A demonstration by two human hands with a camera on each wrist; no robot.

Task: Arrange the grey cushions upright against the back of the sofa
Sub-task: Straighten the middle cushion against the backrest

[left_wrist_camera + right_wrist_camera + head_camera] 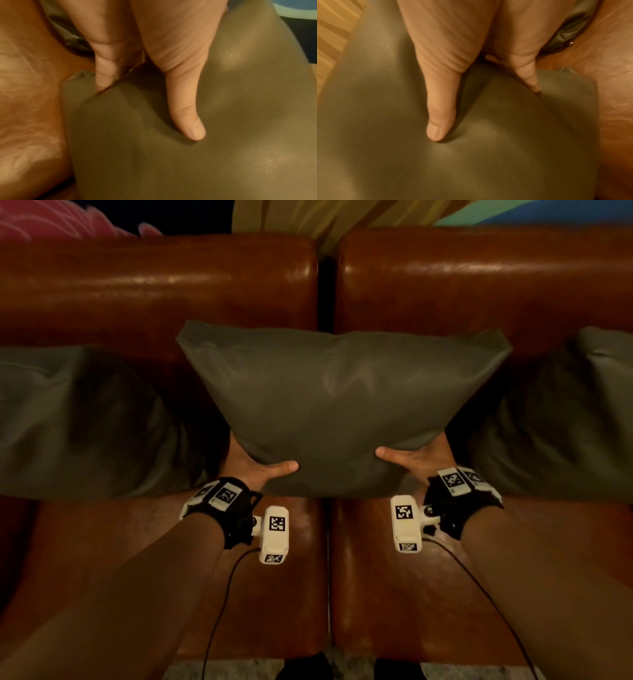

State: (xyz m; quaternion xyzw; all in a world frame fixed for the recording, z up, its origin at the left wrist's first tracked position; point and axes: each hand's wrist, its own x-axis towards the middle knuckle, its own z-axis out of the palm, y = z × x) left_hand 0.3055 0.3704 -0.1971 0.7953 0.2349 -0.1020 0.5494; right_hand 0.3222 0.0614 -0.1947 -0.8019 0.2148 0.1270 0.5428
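A grey leather cushion [339,405] stands upright at the middle of the brown leather sofa, over the gap between the two backrests [154,285]. My left hand [255,465] grips its lower left edge, thumb on the front, fingers behind. My right hand [416,455] grips the lower right edge the same way. In the left wrist view the thumb presses into the cushion [205,148] and the fingers tuck behind its seam. The right wrist view shows the mirrored hold on the cushion [402,148]. Two more grey cushions lean against the back at the left [78,422] and right [561,426].
The brown seat cushions [376,594] stretch toward me below the hands, split by a centre seam. Cables run from the wrist cameras down over the seat. A colourful mural wall [308,217] rises behind the sofa. My shoes show at the bottom edge on pale flooring.
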